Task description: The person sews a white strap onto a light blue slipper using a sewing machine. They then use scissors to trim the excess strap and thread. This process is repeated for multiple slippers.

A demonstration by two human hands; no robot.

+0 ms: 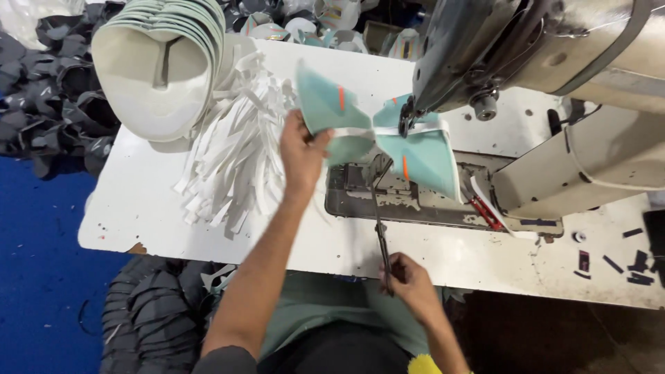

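My left hand (pixel 302 149) grips a teal fabric piece (pixel 323 104) with an orange stripe, joined by a white strip (pixel 353 131) to a second teal piece (pixel 422 156) under the sewing machine head (pixel 499 48). My right hand (pixel 409 277) holds long dark scissors (pixel 379 208) near the table's front edge, their blades pointing up toward the white strip between the two pieces.
A pile of white strips (pixel 235 152) lies left of my left hand. A stack of white and teal shaped pieces (pixel 159 69) stands at the back left of the white table (pixel 138 208). Dark fabric parts (pixel 48 90) are heaped at left. Small dark scraps (pixel 627 263) lie at right.
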